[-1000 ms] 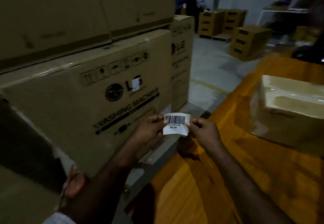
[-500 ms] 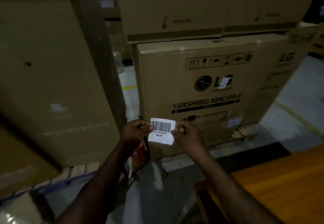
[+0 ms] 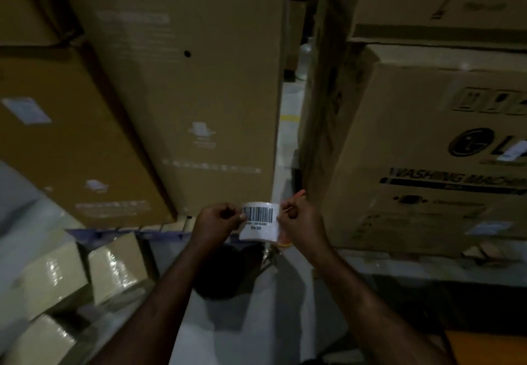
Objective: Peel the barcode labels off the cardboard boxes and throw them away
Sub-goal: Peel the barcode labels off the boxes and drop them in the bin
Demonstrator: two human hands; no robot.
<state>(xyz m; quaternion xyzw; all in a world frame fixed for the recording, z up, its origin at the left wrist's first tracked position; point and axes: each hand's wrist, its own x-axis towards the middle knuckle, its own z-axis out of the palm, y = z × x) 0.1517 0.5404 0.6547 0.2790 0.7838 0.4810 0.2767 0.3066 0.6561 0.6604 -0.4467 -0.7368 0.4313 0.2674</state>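
A white barcode label (image 3: 260, 222) is stretched between my two hands in front of me, its bars facing me. My left hand (image 3: 218, 222) pinches its left edge and my right hand (image 3: 299, 219) pinches its right edge. Behind them stand big cardboard boxes: a tall plain box (image 3: 199, 79) at centre left, and a washing machine box (image 3: 427, 165) on the right. That box carries a small white label (image 3: 513, 152) by its logo and another pale label (image 3: 489, 227) low on its face. The plain box bears a pale sticker (image 3: 201, 130).
A further cardboard box (image 3: 65, 142) at the left carries pale stickers. Small plastic-wrapped cartons (image 3: 114, 267) sit at the lower left. A narrow gap of pale floor (image 3: 285, 136) runs between the stacks. A dark round object (image 3: 228, 273) lies on the floor under my hands.
The view has swung left: the washing machine box slid to the right edge and the plain box came to the middle. Both hands kept hold of the label.
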